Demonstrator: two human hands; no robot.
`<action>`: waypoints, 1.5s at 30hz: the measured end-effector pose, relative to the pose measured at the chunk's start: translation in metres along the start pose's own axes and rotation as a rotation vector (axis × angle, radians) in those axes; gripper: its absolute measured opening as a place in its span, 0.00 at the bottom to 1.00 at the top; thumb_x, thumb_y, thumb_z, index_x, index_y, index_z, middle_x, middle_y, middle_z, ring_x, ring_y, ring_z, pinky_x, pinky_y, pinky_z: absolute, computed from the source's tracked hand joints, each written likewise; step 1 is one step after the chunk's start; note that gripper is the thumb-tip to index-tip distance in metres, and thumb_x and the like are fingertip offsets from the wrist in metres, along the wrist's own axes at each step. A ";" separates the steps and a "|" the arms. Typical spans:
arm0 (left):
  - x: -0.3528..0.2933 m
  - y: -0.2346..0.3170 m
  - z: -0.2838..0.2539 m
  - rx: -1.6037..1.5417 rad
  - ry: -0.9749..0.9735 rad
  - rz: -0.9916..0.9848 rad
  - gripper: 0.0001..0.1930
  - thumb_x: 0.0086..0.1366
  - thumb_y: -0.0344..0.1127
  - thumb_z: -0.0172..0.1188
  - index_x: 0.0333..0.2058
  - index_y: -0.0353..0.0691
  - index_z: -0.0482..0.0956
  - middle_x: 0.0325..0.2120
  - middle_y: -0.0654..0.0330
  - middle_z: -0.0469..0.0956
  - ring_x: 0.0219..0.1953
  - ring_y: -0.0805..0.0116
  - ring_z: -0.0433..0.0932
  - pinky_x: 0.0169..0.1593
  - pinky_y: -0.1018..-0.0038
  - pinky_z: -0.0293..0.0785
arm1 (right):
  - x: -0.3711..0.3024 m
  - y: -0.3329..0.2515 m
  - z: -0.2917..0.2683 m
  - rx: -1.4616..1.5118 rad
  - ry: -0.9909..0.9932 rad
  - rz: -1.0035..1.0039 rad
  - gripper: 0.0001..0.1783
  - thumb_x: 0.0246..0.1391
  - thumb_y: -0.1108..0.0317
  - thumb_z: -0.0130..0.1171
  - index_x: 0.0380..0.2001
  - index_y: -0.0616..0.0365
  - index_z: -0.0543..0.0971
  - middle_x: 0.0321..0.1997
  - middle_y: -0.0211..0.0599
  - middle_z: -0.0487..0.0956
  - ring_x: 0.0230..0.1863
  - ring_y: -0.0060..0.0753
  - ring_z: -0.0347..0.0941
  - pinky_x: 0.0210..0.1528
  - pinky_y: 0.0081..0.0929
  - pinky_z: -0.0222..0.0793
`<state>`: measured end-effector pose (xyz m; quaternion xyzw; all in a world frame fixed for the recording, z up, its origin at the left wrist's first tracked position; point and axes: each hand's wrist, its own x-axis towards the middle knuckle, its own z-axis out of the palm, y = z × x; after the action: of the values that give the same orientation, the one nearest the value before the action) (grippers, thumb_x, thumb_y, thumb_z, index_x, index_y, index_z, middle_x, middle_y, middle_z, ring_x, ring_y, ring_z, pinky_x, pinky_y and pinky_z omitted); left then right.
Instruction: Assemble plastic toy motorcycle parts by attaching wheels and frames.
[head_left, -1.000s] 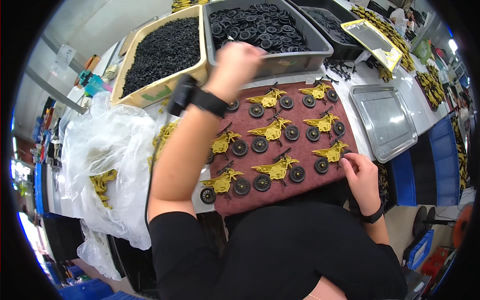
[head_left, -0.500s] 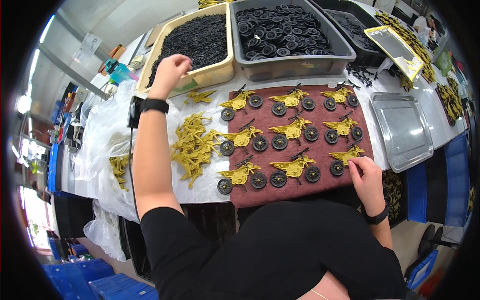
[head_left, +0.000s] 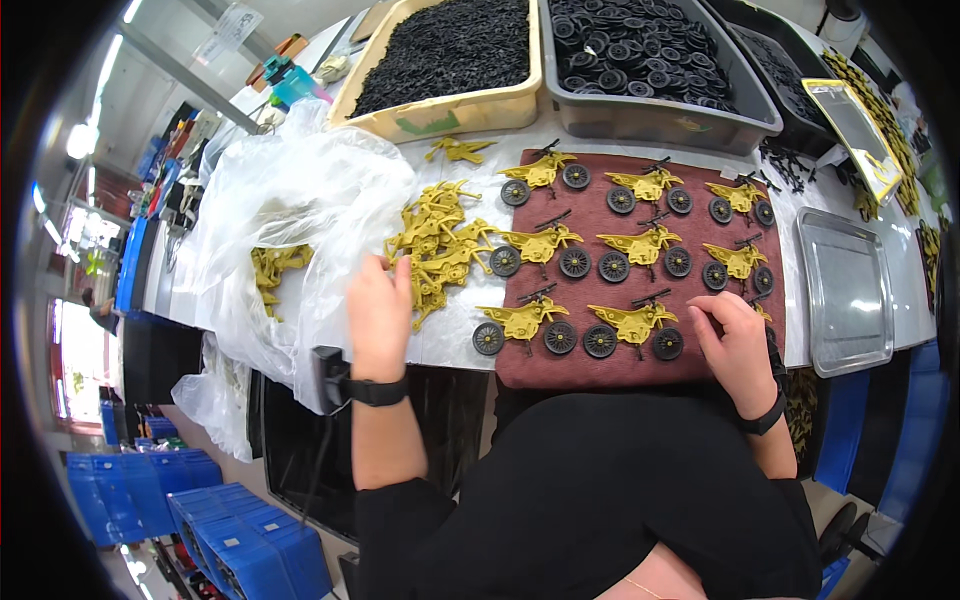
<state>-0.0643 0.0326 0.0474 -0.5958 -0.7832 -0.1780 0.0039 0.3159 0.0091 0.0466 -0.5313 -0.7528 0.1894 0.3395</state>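
Toy motorcycles, yellow bodies with black wheels and handlebars, lie in three rows on a maroon cloth (head_left: 590,290). My right hand (head_left: 735,350) is over the cloth's near right corner, its fingers curled and thumb drawn in. It covers most of the motorcycle there; only a bit of yellow shows beside it. Whatever its fingers hold is hidden. My left hand (head_left: 378,310) is raised at the near left side of a pile of yellow motorcycle bodies (head_left: 435,245). Its fingers are bent toward the thumb, and anything between them is too small to make out.
Behind the cloth stand a cream bin (head_left: 440,122) of small black parts and a grey bin (head_left: 660,112) of black wheels. A clear plastic bag (head_left: 330,180) with yellow bodies lies left. To the right rests a transparent tray (head_left: 848,290). One yellow body (head_left: 458,151) lies apart.
My left hand has come back from the cream bin down to the yellow pile. The right hand stays at the near right motorcycle and now covers more of it. The view has shifted left.
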 end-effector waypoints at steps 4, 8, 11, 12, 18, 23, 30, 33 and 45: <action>-0.013 0.004 0.032 -0.039 0.103 -0.141 0.22 0.54 0.41 0.65 0.33 0.26 0.69 0.27 0.37 0.75 0.31 0.39 0.75 0.36 0.55 0.71 | 0.005 -0.006 0.010 0.056 -0.051 -0.009 0.04 0.50 0.75 0.58 0.30 0.64 0.77 0.25 0.41 0.74 0.26 0.41 0.71 0.29 0.30 0.67; -0.011 0.005 0.038 -0.072 0.143 -0.200 0.24 0.51 0.40 0.66 0.37 0.25 0.68 0.29 0.38 0.76 0.34 0.42 0.76 0.39 0.56 0.72 | 0.010 -0.010 0.015 0.039 -0.075 -0.104 0.04 0.50 0.75 0.58 0.30 0.63 0.76 0.26 0.41 0.74 0.27 0.42 0.72 0.30 0.31 0.67; -0.013 0.004 0.033 -0.040 0.146 -0.223 0.23 0.51 0.38 0.65 0.39 0.25 0.70 0.30 0.39 0.77 0.36 0.44 0.77 0.41 0.58 0.72 | 0.014 -0.013 0.017 0.029 -0.072 -0.133 0.04 0.49 0.75 0.58 0.30 0.63 0.76 0.26 0.41 0.74 0.28 0.42 0.72 0.31 0.31 0.67; -0.014 0.003 0.031 0.009 0.147 -0.230 0.23 0.51 0.36 0.64 0.41 0.26 0.71 0.31 0.41 0.77 0.36 0.46 0.77 0.41 0.59 0.72 | 0.015 -0.015 0.018 0.028 -0.060 -0.155 0.04 0.50 0.75 0.58 0.30 0.63 0.76 0.26 0.41 0.74 0.28 0.42 0.72 0.31 0.31 0.68; -0.016 -0.008 0.009 -0.349 0.194 -0.176 0.18 0.51 0.31 0.61 0.42 0.34 0.76 0.34 0.50 0.79 0.37 0.50 0.77 0.43 0.64 0.72 | 0.018 -0.020 0.027 0.058 -0.082 -0.165 0.04 0.50 0.74 0.59 0.30 0.62 0.77 0.26 0.40 0.74 0.28 0.41 0.72 0.30 0.30 0.67; -0.036 0.019 -0.009 -0.332 0.106 0.417 0.21 0.45 0.25 0.63 0.42 0.37 0.76 0.39 0.55 0.77 0.42 0.56 0.75 0.46 0.66 0.69 | 0.024 -0.030 0.031 0.083 -0.127 -0.107 0.05 0.50 0.72 0.59 0.31 0.61 0.77 0.25 0.38 0.73 0.26 0.38 0.71 0.30 0.28 0.67; -0.052 0.039 0.010 -0.282 -0.128 0.739 0.22 0.44 0.27 0.66 0.42 0.39 0.77 0.41 0.61 0.77 0.46 0.62 0.74 0.49 0.67 0.65 | 0.028 -0.042 0.055 0.141 -0.246 -0.183 0.11 0.48 0.70 0.60 0.36 0.61 0.76 0.34 0.39 0.73 0.36 0.41 0.72 0.39 0.33 0.70; -0.051 0.038 0.011 -0.295 -0.137 0.764 0.21 0.46 0.27 0.65 0.42 0.39 0.77 0.41 0.61 0.77 0.47 0.62 0.74 0.50 0.67 0.64 | 0.028 -0.045 0.064 0.133 -0.242 -0.230 0.11 0.49 0.70 0.60 0.36 0.62 0.76 0.33 0.38 0.71 0.35 0.41 0.72 0.38 0.32 0.70; -0.048 0.028 0.019 -0.276 -0.226 0.793 0.17 0.51 0.30 0.63 0.42 0.39 0.77 0.42 0.61 0.77 0.47 0.63 0.73 0.50 0.67 0.63 | 0.027 -0.053 0.076 0.126 -0.254 -0.236 0.09 0.50 0.71 0.60 0.35 0.63 0.77 0.32 0.38 0.71 0.34 0.40 0.72 0.38 0.32 0.70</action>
<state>-0.0205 -0.0003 0.0268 -0.8613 -0.4580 -0.1995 -0.0933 0.2208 0.0205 0.0367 -0.3889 -0.8333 0.2607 0.2940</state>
